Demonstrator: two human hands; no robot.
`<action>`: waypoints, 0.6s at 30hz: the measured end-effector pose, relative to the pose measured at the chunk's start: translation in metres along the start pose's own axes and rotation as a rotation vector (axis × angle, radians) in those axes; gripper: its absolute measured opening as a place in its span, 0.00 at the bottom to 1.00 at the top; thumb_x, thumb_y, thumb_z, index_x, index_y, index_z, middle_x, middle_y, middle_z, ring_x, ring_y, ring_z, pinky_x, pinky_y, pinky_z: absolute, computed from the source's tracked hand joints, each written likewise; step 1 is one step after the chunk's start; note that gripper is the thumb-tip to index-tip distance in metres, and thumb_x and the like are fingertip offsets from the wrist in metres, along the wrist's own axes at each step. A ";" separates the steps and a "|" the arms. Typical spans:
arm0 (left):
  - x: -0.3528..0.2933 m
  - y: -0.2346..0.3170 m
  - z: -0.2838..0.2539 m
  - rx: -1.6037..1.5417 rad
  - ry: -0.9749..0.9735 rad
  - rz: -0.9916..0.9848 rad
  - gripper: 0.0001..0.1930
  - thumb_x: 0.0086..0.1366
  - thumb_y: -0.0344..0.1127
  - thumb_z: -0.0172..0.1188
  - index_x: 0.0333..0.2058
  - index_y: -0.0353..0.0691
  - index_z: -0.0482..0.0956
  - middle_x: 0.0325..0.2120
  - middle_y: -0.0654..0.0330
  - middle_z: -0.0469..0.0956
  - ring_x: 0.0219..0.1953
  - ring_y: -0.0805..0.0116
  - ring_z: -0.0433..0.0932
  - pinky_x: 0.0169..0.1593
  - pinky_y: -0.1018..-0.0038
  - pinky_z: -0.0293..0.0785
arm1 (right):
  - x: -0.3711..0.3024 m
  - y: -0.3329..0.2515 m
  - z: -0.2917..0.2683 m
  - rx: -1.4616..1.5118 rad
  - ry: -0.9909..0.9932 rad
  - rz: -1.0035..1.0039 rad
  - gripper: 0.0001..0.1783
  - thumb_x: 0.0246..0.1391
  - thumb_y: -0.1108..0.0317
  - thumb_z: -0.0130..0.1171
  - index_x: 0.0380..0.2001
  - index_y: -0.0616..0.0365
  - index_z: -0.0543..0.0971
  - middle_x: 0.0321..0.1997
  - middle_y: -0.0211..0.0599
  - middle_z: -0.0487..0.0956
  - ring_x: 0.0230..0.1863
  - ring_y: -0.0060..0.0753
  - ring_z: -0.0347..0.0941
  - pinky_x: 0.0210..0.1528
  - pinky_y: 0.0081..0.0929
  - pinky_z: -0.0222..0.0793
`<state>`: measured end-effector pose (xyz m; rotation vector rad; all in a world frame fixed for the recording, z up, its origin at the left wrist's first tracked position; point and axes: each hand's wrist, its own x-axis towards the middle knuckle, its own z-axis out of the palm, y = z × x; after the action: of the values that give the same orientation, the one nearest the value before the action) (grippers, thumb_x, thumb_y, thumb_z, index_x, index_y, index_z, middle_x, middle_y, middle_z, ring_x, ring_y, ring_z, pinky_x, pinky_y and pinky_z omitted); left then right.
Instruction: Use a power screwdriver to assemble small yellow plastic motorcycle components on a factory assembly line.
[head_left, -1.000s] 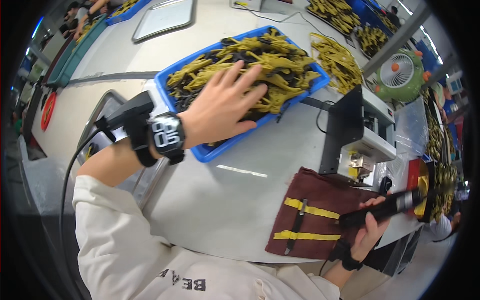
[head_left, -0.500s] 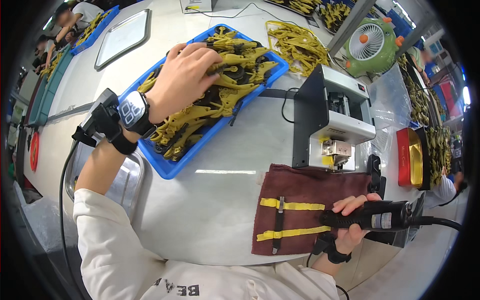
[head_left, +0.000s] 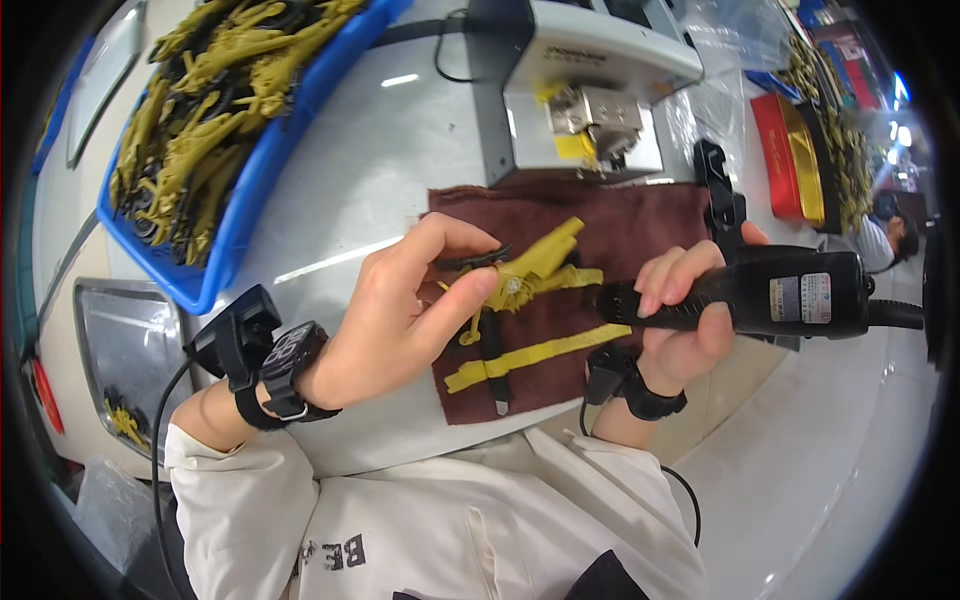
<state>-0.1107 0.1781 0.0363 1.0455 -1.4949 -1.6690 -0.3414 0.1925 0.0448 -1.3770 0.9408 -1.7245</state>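
The yellow part [head_left: 538, 262] is irregular, with a long arm pointing up and right and a dark piece at its left end. The left hand [head_left: 392, 298] pinches it above the brown cloth [head_left: 660, 215]; previously this hand was in the blue bin [head_left: 248, 205]. The right hand [head_left: 685, 345] remains wrapped around the black tool [head_left: 790, 292].

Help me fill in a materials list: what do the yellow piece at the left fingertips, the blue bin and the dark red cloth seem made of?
Yellow piece: probably moulded plastic, mostly matte, from its even colour and intricate shape. Blue bin: likely hard plastic, smooth, with uniform colour and a stiff rim. Dark red cloth: fabric, matte, with a soft, uneven edge; fibre unclear.
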 end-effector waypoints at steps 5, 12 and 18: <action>-0.008 -0.012 0.014 -0.217 0.015 -0.078 0.17 0.63 0.25 0.50 0.50 0.33 0.62 0.46 0.58 0.62 0.45 0.76 0.65 0.43 0.80 0.67 | -0.008 -0.004 -0.002 0.079 0.085 0.032 0.46 0.45 0.54 0.65 0.59 0.59 0.50 0.20 0.37 0.70 0.16 0.29 0.66 0.24 0.27 0.67; -0.004 -0.008 -0.010 0.196 -0.149 0.330 0.13 0.57 0.24 0.52 0.43 0.31 0.69 0.40 0.55 0.67 0.38 0.70 0.68 0.45 0.76 0.64 | -0.008 0.000 -0.003 -0.009 0.095 0.003 0.45 0.48 0.53 0.62 0.59 0.62 0.50 0.20 0.37 0.70 0.15 0.28 0.66 0.22 0.26 0.67; 0.002 -0.012 0.005 0.644 -0.225 0.945 0.07 0.45 0.28 0.57 0.27 0.44 0.76 0.35 0.61 0.74 0.35 0.64 0.72 0.46 0.64 0.61 | -0.008 0.002 -0.004 0.015 0.135 0.009 0.42 0.51 0.53 0.59 0.59 0.63 0.50 0.21 0.38 0.69 0.15 0.28 0.65 0.22 0.27 0.67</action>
<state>-0.1159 0.1806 0.0241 0.2833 -2.2604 -0.6505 -0.3440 0.1989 0.0392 -1.2573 1.0040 -1.8327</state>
